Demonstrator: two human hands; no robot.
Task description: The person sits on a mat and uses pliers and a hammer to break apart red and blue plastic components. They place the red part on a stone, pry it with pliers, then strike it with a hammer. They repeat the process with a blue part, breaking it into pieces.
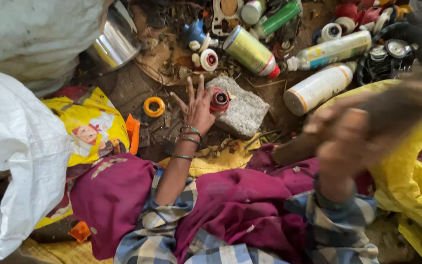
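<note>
While the left hand [197, 108] lies flat on the ground with its fingers spread wide, its thumb side touches a small red round cap-like part [219, 99] that sits on the near corner of a rough grey stone block [240, 110]. Thin metal bangles [190, 134] ring the wrist behind that hand. An orange plastic ring [154, 106] lies just beside the outer side of the left hand, on the dirt. Beyond the fingertips rest a white round cap with a red centre [209, 59] and a yellow-green spray can [250, 51]. Raised and blurred, the right hand [340, 134] is closed around a brown wooden handle [294, 149], well apart from the block. Two white plastic bottles [318, 87] lie on the ground beyond the right hand.
</note>
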